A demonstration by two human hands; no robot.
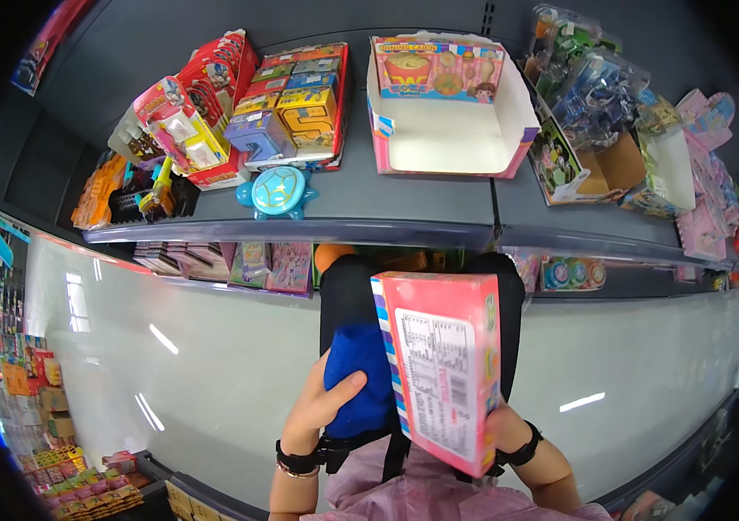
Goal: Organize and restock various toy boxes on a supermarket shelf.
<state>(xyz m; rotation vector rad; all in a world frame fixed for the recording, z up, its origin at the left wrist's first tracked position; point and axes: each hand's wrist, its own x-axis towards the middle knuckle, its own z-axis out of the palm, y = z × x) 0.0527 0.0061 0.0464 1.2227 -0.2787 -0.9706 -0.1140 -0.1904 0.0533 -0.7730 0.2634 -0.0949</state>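
right hand [500, 425] grips pink box [436, 373], long axis running forward
left hand [310, 406], left of it, clutches blue cloth [354, 349]

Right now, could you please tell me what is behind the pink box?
A black trouser leg shows beyond the pink box; the right hand is at its edge. What it covers cannot be seen.

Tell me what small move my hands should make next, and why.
I'd probably bring the blue cloth across to the pink box and wipe its labelled face. Your left hand holds the cloth just left of the box, while your right hand holds the box near its lower right edge, with that face turned up toward you.
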